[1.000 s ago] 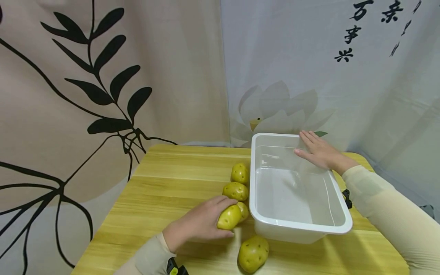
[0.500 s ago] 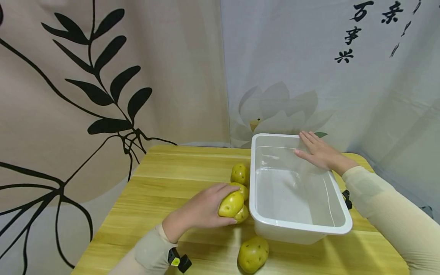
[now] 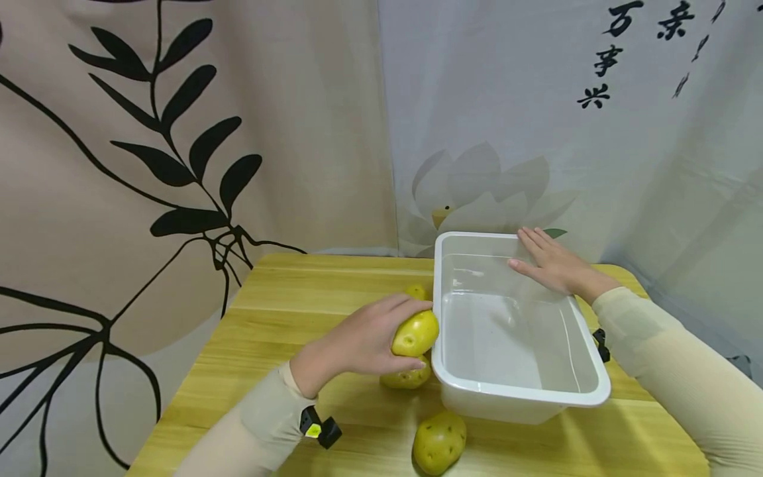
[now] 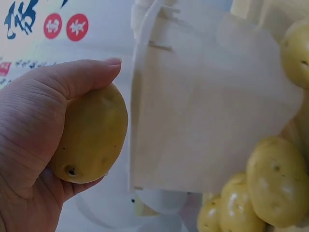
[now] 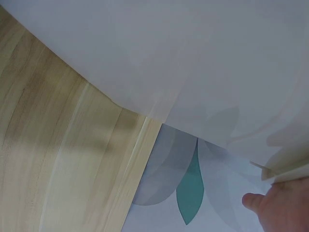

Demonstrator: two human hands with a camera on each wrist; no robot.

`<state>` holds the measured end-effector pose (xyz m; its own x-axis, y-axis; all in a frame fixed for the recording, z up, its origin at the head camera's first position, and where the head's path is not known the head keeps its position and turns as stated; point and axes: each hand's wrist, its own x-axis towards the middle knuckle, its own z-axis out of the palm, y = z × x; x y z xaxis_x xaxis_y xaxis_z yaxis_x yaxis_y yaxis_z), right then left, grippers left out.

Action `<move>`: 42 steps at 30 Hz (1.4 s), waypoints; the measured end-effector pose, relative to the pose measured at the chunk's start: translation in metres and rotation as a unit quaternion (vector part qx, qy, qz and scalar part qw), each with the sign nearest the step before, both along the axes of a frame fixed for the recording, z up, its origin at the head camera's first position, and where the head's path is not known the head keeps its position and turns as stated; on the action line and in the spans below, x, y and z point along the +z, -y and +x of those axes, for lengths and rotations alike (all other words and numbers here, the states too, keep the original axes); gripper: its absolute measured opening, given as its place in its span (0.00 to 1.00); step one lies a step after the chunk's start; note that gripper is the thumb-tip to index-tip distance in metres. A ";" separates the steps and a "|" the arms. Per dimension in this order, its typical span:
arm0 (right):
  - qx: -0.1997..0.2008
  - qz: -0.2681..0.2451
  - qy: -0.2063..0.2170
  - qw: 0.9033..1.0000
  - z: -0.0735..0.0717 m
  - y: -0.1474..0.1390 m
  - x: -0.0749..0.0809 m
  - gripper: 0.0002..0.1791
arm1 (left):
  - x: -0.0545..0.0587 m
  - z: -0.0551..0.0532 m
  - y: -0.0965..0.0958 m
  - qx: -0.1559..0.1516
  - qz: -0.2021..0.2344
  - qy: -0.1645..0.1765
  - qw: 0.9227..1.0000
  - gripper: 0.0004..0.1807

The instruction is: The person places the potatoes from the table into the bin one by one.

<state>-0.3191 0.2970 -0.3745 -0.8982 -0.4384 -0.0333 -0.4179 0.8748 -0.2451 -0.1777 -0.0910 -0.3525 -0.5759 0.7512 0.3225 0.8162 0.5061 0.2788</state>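
Backdrop curtain (image 3: 328, 132) fills the far side, black leaf print on the left, pale lotus and characters on the right. Wooden table (image 3: 334, 278) in front of it. White tub (image 3: 518, 395) on the table's right half, nothing visible inside, mouth up.

Right sleeve (image 3: 673, 358) comes in from the near right, forearm angled far and left. Left sleeve (image 3: 244, 424) comes in from the near left, forearm angled far and right.

Left hand (image 3: 363, 338) is left of the tub, back of hand up, fingers and thumb curled round the held potato (image 3: 415, 333), part of which juts out toward the tub. That potato is just beside the left rim; can't tell if touching. Right hand (image 3: 551, 262) lies palm down over the tub's far right corner, fingers straight and together, thumb spread apart over the opening, holding no potato.

Near potato (image 3: 440, 442) on the table at the tub's near left. Middle potato (image 3: 405, 380) below the left thumb, partly covered. Far potato (image 3: 415, 291) mostly hidden behind the left hand; left wrist view shows three grouped along the tub's side.

Small black wrist camera (image 3: 320, 427) on the left wrist.
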 end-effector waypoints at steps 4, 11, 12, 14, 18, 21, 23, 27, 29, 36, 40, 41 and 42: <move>0.000 -0.003 0.002 1.000 0.001 0.000 0.001 0.47 | 0.011 -0.006 -0.011 -0.015 -0.006 -0.009 1.000 0.45; -0.005 -0.004 0.001 1.000 0.004 0.002 0.002 0.48 | 0.024 -0.019 -0.034 -0.035 -0.026 -0.004 0.999 0.44; -0.006 -0.005 0.002 1.000 0.004 0.002 0.002 0.48 | 0.026 -0.021 -0.038 -0.038 -0.029 -0.002 0.999 0.43; -0.010 -0.006 0.002 1.000 0.004 0.002 0.002 0.48 | 0.029 -0.025 -0.046 -0.045 -0.037 0.002 0.998 0.44; -0.014 -0.010 0.005 1.000 0.005 0.002 0.002 0.48 | 0.035 -0.033 -0.062 -0.061 -0.053 -0.001 0.997 0.44; -0.017 -0.011 0.002 1.000 0.005 0.001 0.002 0.48 | 0.040 -0.038 -0.073 -0.072 -0.070 0.003 0.995 0.43; -0.017 -0.009 -0.002 1.000 0.006 0.001 0.001 0.48 | 0.042 -0.041 -0.080 -0.077 -0.084 0.008 0.993 0.43; -0.015 -0.006 -0.006 1.000 0.006 -0.001 0.001 0.48 | 0.044 -0.050 -0.095 -0.090 -0.109 0.006 0.990 0.43; -0.014 -0.006 -0.007 1.000 0.006 -0.002 0.001 0.48 | 0.043 -0.055 -0.103 -0.099 -0.116 0.003 0.988 0.44; -0.010 -0.002 -0.002 1.000 0.005 0.001 0.001 0.48 | 0.036 -0.073 -0.125 -0.121 -0.133 0.025 0.983 0.46; -0.003 0.008 -0.006 1.000 0.005 0.003 0.002 0.48 | 0.031 -0.082 -0.139 -0.130 -0.143 0.053 0.980 0.46; -0.002 0.009 -0.007 1.000 0.006 0.003 0.003 0.48 | 0.030 -0.084 -0.143 -0.133 -0.143 0.058 0.979 0.45; 0.000 0.010 -0.008 1.000 0.006 0.002 0.003 0.47 | 0.029 -0.085 -0.147 -0.135 -0.145 0.063 0.978 0.45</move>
<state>-0.3132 0.2947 -0.3717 -0.8986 -0.4379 -0.0278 -0.4217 0.8794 -0.2210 -0.2628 0.0556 -0.3232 -0.3648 0.9310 0.0118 0.8995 0.3491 0.2628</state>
